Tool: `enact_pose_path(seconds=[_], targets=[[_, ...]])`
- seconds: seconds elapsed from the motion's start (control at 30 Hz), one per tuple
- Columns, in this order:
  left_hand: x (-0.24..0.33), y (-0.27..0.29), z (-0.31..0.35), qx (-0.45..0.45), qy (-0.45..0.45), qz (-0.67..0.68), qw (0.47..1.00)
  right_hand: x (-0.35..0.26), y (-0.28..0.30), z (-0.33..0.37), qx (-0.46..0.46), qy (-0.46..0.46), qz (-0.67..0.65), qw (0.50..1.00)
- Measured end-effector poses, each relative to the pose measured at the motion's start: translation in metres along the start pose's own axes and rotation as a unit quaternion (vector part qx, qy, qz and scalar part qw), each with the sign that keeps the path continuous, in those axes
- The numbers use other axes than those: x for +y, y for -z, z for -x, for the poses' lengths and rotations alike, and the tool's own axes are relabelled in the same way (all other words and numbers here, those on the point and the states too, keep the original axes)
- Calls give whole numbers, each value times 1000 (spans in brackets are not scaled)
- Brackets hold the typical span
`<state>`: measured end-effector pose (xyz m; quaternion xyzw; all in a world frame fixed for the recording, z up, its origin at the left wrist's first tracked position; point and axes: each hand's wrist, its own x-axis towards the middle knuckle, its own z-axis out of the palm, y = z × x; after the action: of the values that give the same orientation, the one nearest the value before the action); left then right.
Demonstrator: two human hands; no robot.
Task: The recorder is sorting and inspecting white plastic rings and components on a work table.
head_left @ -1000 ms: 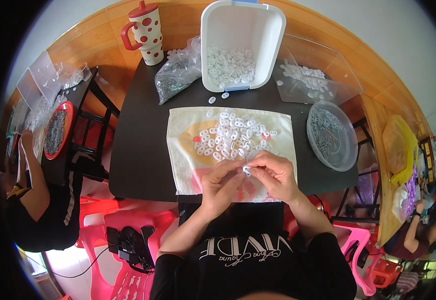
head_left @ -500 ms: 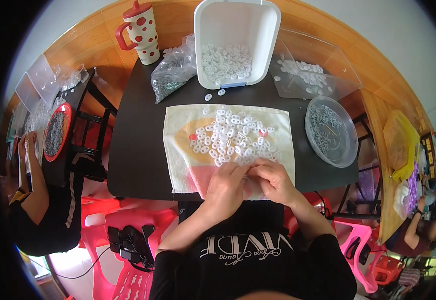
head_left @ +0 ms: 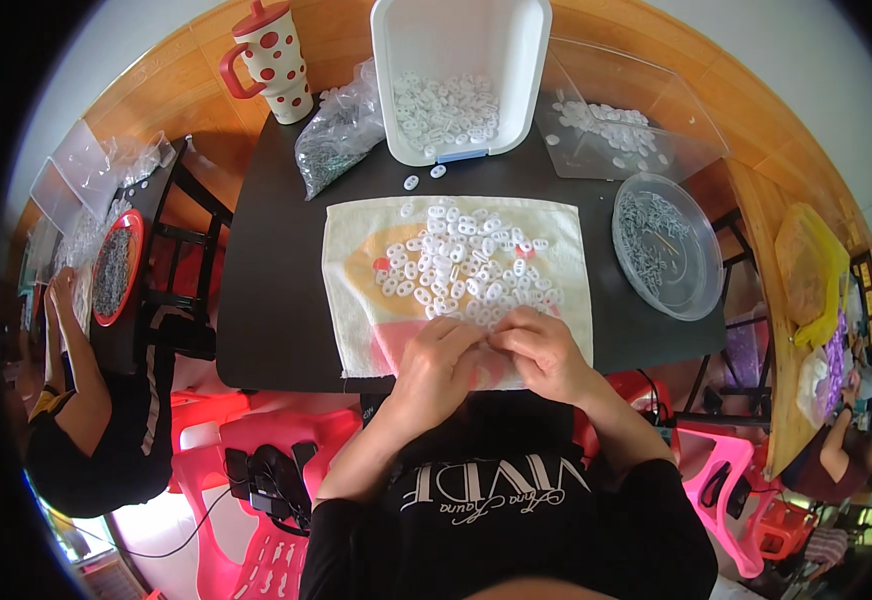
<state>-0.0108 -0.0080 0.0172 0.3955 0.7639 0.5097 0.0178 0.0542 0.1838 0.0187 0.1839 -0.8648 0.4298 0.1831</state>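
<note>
A red-dotted tumbler (head_left: 278, 72) stands upper left, a pink chair (head_left: 258, 552) lower left.

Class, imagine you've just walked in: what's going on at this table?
A person's left hand and right hand are close together at the near side of a pile of small white pieces spread on a towel. Whatever the fingers may hold is hidden. Beyond the towel stands a white tub with similar pieces; to the right is a round clear tub of grey bits.
</note>
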Motion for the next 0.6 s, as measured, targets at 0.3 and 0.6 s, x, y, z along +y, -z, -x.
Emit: enact_pose_path(seconds=[0.3, 0.6], targets=[[-1, 0, 7, 3, -76, -12, 997, -2, -3, 10, -60, 139, 134, 979], [-6, -1, 4, -29, -111, -32, 993, 0, -4, 11, -88, 118, 128, 981]])
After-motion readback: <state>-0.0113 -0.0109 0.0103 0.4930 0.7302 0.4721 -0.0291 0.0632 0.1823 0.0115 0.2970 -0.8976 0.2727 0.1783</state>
